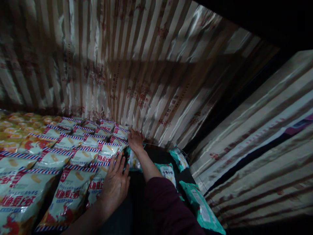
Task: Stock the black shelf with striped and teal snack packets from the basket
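My left hand (116,182) rests with its fingers stretched out on the near right end of a display of snack bags. Under and beside its fingertips lie white snack bags (107,150) with red lettering and red-and-blue striped edges. Farther back, my right hand (136,141) reaches to the end of the back rows. Its fingers look apart and touch the edge of a white bag (121,133), with nothing visibly held; some fingertips are hard to see. Below my right wrist is a teal-edged snack bag (134,160), partly hidden by the forearm.
More teal bags (201,207) lie scattered on the dark surface at right, one (179,159) by the back corner. Yellow packets (17,130) fill the far left. Shiny striped packaging sheeting (137,81) walls the back, and similar sheeting (264,156) stands at right. A thin line runs along the edge.
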A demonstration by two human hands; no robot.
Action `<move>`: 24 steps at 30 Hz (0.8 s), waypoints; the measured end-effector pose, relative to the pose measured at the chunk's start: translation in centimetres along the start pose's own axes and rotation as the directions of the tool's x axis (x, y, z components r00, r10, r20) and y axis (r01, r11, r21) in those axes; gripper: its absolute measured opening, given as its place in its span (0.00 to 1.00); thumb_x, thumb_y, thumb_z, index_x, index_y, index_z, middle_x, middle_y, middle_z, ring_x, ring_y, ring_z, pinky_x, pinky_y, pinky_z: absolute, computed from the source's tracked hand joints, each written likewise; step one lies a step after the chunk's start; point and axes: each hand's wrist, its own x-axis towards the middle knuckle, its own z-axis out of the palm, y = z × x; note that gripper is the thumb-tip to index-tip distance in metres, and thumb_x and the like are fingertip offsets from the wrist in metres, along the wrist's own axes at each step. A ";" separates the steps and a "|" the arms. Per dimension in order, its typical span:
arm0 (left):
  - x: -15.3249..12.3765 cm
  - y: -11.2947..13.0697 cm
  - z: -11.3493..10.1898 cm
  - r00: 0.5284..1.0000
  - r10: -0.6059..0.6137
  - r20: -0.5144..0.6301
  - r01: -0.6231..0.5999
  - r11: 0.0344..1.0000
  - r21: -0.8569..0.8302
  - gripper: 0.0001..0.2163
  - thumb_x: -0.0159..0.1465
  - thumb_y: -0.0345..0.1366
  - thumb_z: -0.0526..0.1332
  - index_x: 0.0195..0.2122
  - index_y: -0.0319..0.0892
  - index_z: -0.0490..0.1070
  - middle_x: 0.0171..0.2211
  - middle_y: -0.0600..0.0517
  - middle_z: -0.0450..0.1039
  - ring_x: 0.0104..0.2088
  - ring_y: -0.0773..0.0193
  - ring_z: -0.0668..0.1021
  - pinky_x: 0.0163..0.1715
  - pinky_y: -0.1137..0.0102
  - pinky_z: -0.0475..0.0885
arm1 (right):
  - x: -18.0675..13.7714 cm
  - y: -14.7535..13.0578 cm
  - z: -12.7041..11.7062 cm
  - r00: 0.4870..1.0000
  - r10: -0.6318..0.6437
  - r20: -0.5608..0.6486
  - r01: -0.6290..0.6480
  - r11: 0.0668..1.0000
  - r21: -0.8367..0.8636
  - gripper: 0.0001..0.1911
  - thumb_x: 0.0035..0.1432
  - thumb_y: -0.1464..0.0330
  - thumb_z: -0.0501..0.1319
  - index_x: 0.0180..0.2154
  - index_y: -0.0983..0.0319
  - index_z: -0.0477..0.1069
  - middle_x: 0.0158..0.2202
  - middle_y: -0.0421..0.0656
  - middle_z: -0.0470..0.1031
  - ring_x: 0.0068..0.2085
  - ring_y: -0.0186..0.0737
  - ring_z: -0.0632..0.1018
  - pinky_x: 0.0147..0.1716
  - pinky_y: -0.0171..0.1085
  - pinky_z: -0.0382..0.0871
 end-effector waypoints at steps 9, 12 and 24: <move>0.4 -0.2 -0.1 0.995 -0.081 0.061 0.087 0.991 -0.107 0.19 0.60 0.39 0.56 0.50 0.37 0.72 0.59 0.37 0.64 0.64 0.44 0.58 0.62 0.44 0.51 | 0.9 -0.4 0.0 0.999 0.046 0.000 -0.046 0.998 0.048 0.23 0.67 0.62 0.44 0.56 0.59 0.66 0.54 0.48 0.72 0.59 0.48 0.66 0.60 0.50 0.51; 0.4 -0.3 0.0 0.997 -0.062 0.044 0.067 0.991 -0.116 0.18 0.60 0.39 0.56 0.50 0.38 0.72 0.59 0.38 0.64 0.64 0.44 0.59 0.62 0.44 0.52 | 1.8 -0.1 0.1 0.996 0.071 0.044 -0.075 0.994 0.079 0.24 0.68 0.61 0.41 0.58 0.59 0.64 0.57 0.46 0.70 0.60 0.48 0.65 0.60 0.52 0.50; 0.3 -0.3 -0.1 0.994 -0.039 0.098 0.051 0.991 -0.122 0.18 0.61 0.35 0.54 0.50 0.34 0.71 0.60 0.35 0.61 0.66 0.45 0.53 0.63 0.44 0.48 | 4.1 -0.9 0.9 0.992 0.048 0.116 -0.064 0.989 0.131 0.26 0.68 0.59 0.37 0.56 0.58 0.64 0.55 0.46 0.71 0.57 0.49 0.70 0.59 0.52 0.53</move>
